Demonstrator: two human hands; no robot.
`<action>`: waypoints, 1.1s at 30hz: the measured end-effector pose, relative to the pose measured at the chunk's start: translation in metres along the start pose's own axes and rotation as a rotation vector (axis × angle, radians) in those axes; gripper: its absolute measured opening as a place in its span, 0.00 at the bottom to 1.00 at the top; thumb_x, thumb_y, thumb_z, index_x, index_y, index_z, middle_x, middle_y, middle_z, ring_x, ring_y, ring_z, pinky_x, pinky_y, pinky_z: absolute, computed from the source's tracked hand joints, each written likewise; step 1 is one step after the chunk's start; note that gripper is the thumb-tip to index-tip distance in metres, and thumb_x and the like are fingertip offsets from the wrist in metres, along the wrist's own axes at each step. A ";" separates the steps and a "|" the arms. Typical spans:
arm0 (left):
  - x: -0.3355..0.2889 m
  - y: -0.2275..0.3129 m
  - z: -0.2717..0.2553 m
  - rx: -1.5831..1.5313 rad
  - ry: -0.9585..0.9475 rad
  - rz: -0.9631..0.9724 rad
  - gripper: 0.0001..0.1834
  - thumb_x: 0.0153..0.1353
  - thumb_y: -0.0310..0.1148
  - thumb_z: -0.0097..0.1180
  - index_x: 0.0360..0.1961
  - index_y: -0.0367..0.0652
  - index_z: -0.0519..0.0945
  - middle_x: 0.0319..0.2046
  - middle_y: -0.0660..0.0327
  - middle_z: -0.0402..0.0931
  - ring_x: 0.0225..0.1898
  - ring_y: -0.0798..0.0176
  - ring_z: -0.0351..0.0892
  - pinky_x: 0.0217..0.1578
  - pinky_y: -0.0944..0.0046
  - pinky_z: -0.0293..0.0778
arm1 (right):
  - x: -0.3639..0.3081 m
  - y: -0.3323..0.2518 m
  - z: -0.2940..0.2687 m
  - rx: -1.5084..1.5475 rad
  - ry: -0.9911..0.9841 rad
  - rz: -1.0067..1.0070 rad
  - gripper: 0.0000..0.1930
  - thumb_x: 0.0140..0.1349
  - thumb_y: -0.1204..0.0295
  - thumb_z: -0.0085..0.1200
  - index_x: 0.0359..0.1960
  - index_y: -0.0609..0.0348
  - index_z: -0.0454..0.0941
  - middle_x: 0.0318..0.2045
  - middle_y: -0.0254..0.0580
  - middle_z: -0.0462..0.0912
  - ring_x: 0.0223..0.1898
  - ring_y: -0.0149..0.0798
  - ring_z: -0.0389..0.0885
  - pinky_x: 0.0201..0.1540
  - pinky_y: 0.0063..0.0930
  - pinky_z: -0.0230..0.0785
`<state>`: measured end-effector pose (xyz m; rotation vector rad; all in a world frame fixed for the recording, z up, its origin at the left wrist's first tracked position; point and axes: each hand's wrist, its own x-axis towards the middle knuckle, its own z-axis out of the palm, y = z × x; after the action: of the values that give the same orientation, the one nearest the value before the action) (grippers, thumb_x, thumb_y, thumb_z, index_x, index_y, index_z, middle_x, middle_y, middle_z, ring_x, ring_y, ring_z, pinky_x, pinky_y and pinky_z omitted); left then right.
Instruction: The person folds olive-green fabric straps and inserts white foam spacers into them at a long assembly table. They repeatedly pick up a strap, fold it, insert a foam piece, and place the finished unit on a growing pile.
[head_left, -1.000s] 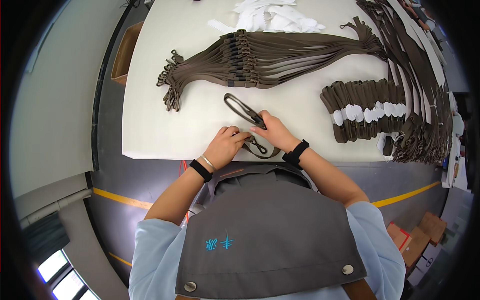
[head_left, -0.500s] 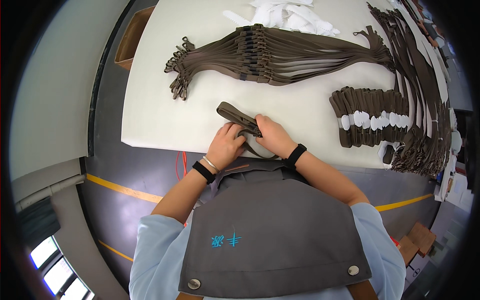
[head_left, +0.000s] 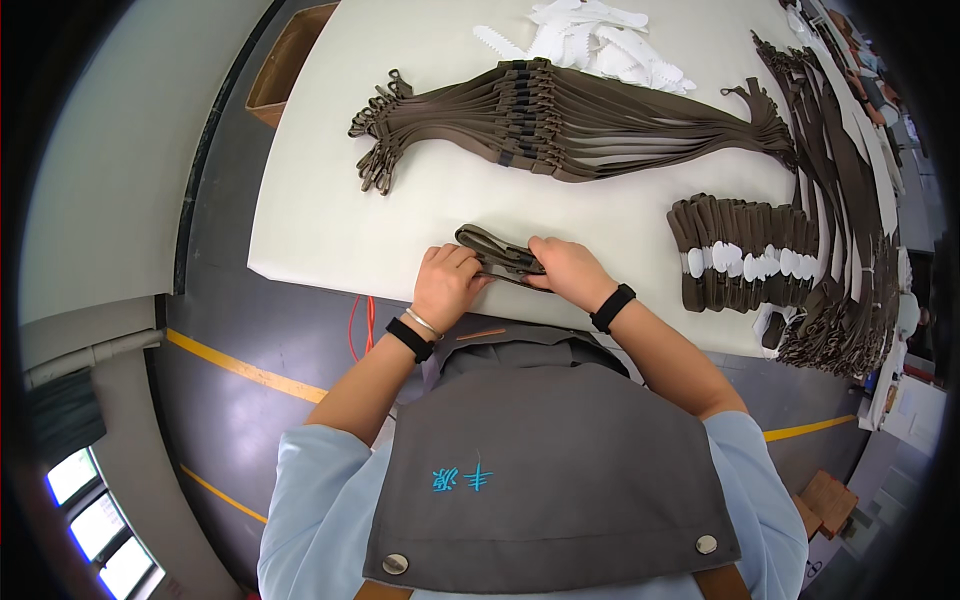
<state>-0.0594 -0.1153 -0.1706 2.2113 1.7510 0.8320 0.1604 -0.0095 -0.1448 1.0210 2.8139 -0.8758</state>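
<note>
A folded brown webbing strap (head_left: pixel 490 246) lies between my hands near the front edge of the white table. My left hand (head_left: pixel 447 285) is closed on its near left part, fingers curled and partly hidden. My right hand (head_left: pixel 570 272) pinches the right end, where dark hardware shows by the fingertips. The strap's rounded loop points away to the upper left. Beyond my hands, a fanned bundle of long brown straps (head_left: pixel 600 130) lies across the table, metal hooks (head_left: pixel 378 160) gathered at its left end.
To the right sits a row of folded straps (head_left: pixel 740 225) with white tags, beside a long pile of loose straps (head_left: pixel 840 230). White scalloped pieces (head_left: pixel 600 45) lie at the back. A cardboard box (head_left: pixel 288 65) stands on the floor past the table's left edge.
The strap has been drawn flatter and its hanging tail pulled in along the near side. My right hand has moved slightly right; the head view has shifted a little.
</note>
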 end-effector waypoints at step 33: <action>0.010 -0.002 -0.017 0.031 -0.016 -0.006 0.07 0.45 0.28 0.69 0.25 0.40 0.83 0.49 0.61 0.79 0.50 0.55 0.77 0.47 0.56 0.75 | 0.005 0.009 -0.014 -0.142 -0.060 -0.104 0.18 0.53 0.66 0.66 0.42 0.57 0.73 0.38 0.47 0.74 0.38 0.48 0.78 0.42 0.41 0.71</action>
<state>-0.0687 -0.1083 -0.1539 2.2254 1.7742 0.7889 0.1644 0.0065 -0.1389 0.8238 2.8522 -0.6897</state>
